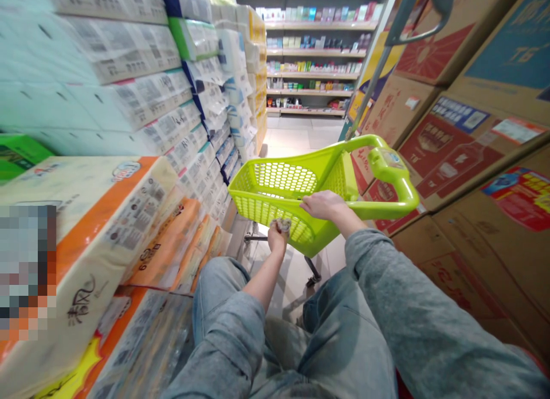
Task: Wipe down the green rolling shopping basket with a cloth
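A lime-green shopping cart [296, 233] with perforated sides stands in front of my knees, its basket showing nothing inside. My right hand [324, 205] is closed over the cart's near upper rim, close to the handle [397, 207]. Lower and to the left, my left hand [278, 235] is closed around a crumpled greyish cloth [281, 225], held against or just beside the basket's outer side; contact cannot be made out. The cart's dark legs and wheels [315, 280] show below.
Stacked tissue packs [146, 112] wall the left side, with orange-and-cream packs [141, 215] nearer. Cardboard cartons [455, 158] are piled on the right, beside a grey metal pole [373, 89]. Shelves of small products [318, 49] stand across the far end of the tiled floor [296, 136].
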A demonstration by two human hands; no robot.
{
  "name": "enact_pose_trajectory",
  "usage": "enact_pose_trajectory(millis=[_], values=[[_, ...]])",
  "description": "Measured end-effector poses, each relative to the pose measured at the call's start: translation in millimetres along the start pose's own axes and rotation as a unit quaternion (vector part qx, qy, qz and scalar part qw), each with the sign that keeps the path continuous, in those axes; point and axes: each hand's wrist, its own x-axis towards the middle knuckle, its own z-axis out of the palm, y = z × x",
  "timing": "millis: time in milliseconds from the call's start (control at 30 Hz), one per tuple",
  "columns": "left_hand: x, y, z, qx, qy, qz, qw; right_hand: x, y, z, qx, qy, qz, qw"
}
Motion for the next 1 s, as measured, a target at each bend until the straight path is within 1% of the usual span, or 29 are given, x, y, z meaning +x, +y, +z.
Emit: enact_pose_trajectory(millis=[100,167,233,333,400,500,600,633,700,767,800,900,1000], values=[[0.2,-4.8,-8.0,-0.004,0.042,0.007,0.999,-1.2,0.6,0.8,-0.002,0.001,0.0,1.0],[7.5,-2.2,-14.2,-0.02,0.077,0.026,0.997,-1.6,0.9,0.7,-0.004,0.002,0.0,1.0],[17.2,4.2,-18.7,-0.042,0.091,0.051,0.994,-2.2,0.9,0.3,-0.005,0.002,-0.003,1.0],[26.8,15.0,-20.2,-0.046,0.074,0.081,0.993,-4.1,-0.2,-0.7,-0.005,0.008,-0.009,1.0],[26.6,19.1,-18.9,-0.037,0.063,0.088,0.993,-5.8,-1.2,-1.3,-0.009,0.01,-0.007,1.0],[20.4,19.2,-18.4,-0.032,0.045,0.073,0.996,-7.9,-1.0,-1.1,-0.016,0.003,-0.005,1.0],[15.5,15.2,-23.3,0.0,0.013,0.066,0.998,-10.1,3.5,1.4,-0.024,-0.006,-0.005,1.0],[15.0,13.7,-25.7,0.009,0.01,0.068,0.998,-11.0,5.9,2.5,-0.027,-0.009,-0.007,1.0],[15.2,11.6,-29.8,0.005,0.034,0.07,0.997,-13.5,11.2,4.6,-0.032,-0.01,-0.011,0.999],[16.0,11.0,-31.4,-0.023,0.071,0.074,0.994,-16.5,16.3,6.0,-0.034,-0.004,-0.016,0.999],[16.1,11.3,-30.8,-0.039,0.079,0.077,0.993,-17.9,18.4,6.3,-0.034,-0.003,-0.017,0.999],[14.2,13.3,-23.9,-0.076,0.072,0.084,0.991,-21.8,22.4,6.1,-0.032,-0.011,-0.019,0.999],[10.7,16.1,-12.6,-0.099,0.096,0.053,0.989,-24.4,23.3,5.1,-0.031,-0.016,-0.022,0.999]])
